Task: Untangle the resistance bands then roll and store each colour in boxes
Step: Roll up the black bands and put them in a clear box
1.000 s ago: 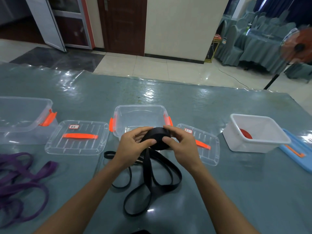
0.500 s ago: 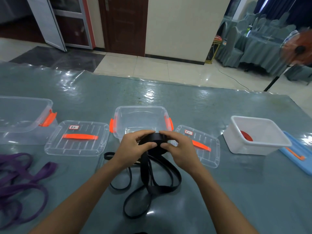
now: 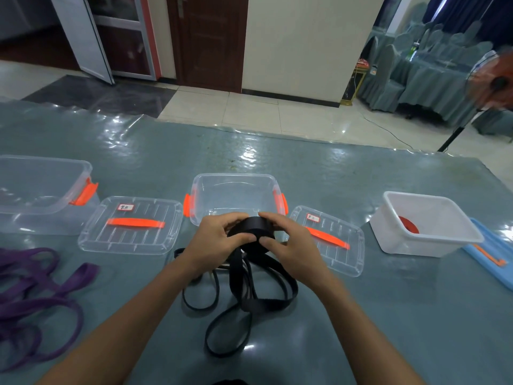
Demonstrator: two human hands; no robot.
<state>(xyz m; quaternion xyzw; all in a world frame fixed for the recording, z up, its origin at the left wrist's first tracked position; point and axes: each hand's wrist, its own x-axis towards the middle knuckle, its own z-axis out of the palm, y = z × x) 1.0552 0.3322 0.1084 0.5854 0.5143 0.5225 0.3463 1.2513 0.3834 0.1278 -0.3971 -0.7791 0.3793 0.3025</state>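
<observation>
- A loose heap of purple bands point(image 3: 36, 295) is lying at the far left of the glossy grey-green tabletop point(image 3: 388, 315), its wide flat strips looping over one another.
- An open clear box point(image 3: 55, 162) with an orange clip is standing behind the heap. A clear lid point(image 3: 133, 240) with an orange handle is lying flat just to its right.
- A centre box point(image 3: 236, 176), clear with orange clips, is sitting open just beyond the hands.
- The left hand point(image 3: 213, 240) is gripping the left side of the black roll point(image 3: 254, 230), its fingers point(image 3: 238, 218) curling over the top and the thumb pressing the near face.
- The black band is a flat matte strip. Part of it is wound into a tight, thick coil held just above the tabletop, and the rest is trailing down in loose black loops point(image 3: 249, 290) between the forearms.
- The right hand point(image 3: 294, 245) is pinching the coil's right side between curled fingers and thumb.
- A second lid point(image 3: 341, 257) is lying just right of that hand.
- A white box point(image 3: 410, 243) is holding a red roll point(image 3: 408, 225), with a blue lid point(image 3: 491, 257) beside it.
</observation>
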